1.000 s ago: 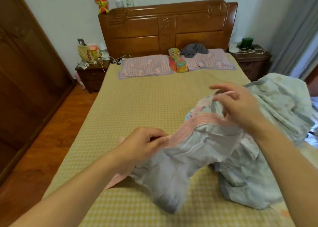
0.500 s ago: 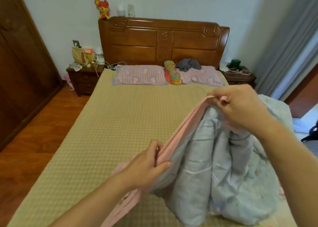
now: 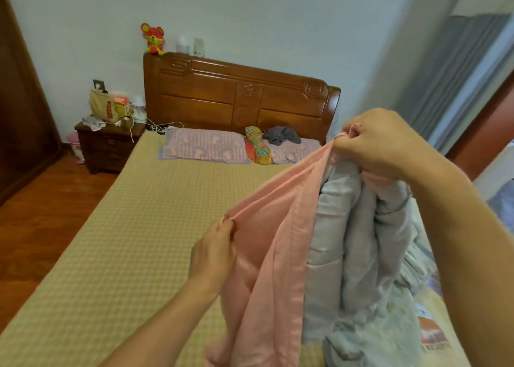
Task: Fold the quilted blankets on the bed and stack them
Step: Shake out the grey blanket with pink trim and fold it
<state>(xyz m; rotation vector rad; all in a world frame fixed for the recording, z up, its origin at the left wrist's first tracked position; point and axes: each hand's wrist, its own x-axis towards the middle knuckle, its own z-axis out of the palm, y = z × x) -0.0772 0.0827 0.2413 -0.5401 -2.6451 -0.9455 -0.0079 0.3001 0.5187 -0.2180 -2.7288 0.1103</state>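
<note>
Both hands lift one quilt above the bed.

The left hand (image 3: 215, 251) pinches the pink edge low; the right hand (image 3: 381, 144) clenches the same edge higher, so the quilt (image 3: 328, 255) hangs in soft, puffy folds, pink one side, pale grey-blue the other, its foot bunched on the checked yellow bed (image 3: 133, 236). Two flat striped pillows (image 3: 203, 146) lie by the carved wooden headboard (image 3: 239, 99); possibly a second blanket lies crumpled far right.
</note>
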